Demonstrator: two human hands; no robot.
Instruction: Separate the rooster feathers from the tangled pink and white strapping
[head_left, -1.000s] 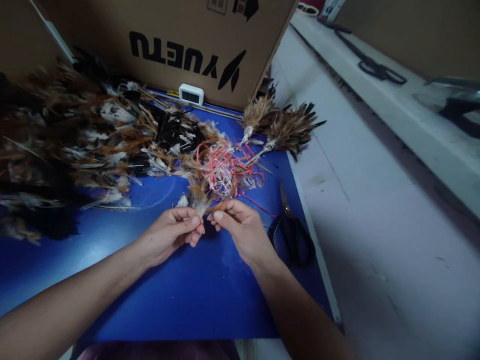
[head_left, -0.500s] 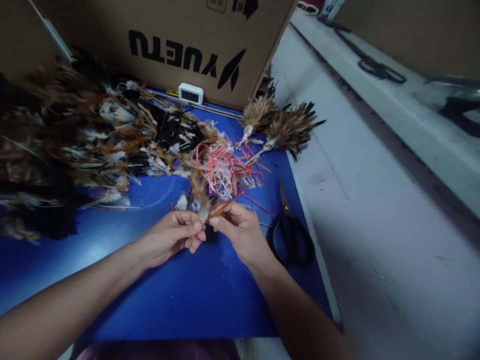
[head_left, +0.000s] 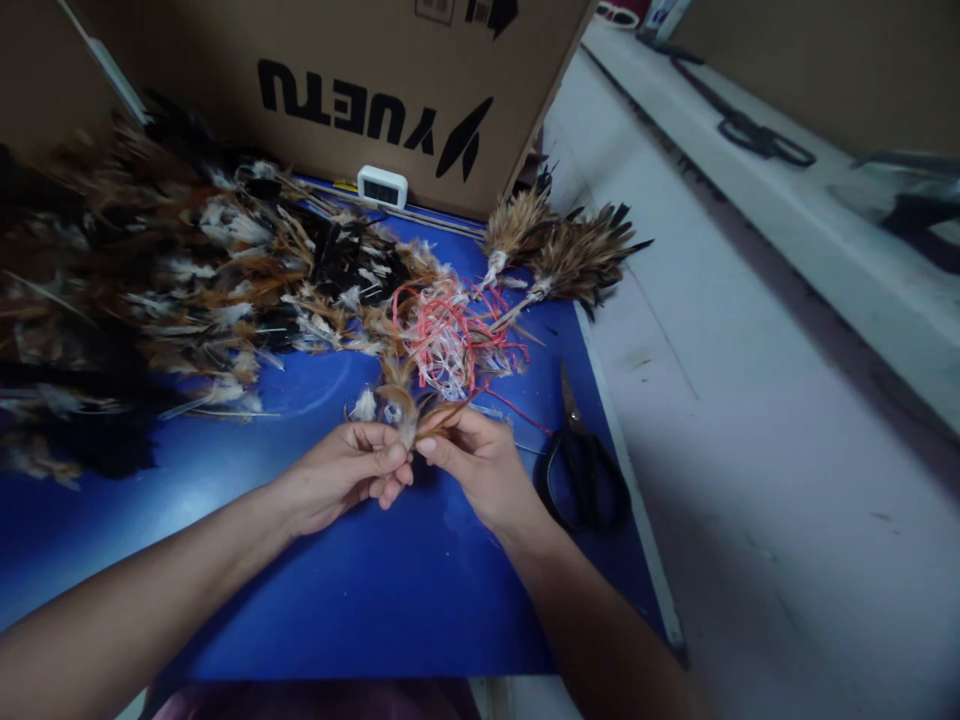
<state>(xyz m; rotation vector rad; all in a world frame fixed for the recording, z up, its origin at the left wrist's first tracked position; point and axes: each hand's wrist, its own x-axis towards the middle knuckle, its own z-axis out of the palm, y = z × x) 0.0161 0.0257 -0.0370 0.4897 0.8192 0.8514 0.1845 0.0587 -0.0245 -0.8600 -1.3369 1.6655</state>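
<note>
Feather tuft: one, downy, greyish white near its base, tan-brown at the curling tips; it rises from the left grip's fingertips.
Left grip: pinching the tuft's base between thumb and fingers.
Right grip: pinching slender brown feathers, rust-coloured, just beside the tuft; too fine to count.
Loose feather pile: one heap, brown, black and white, beyond and left of the left grip; single feathers uncountable.
String tangle: one, pink-red and white, just beyond both grips.
Tied feather bundles: two, brown with dark tips, beyond and right of the right grip.
Scissors: one black-handled pair on the blue bench, right of the right grip.
White display: one, well beyond the grips, before the cardboard box.
</note>
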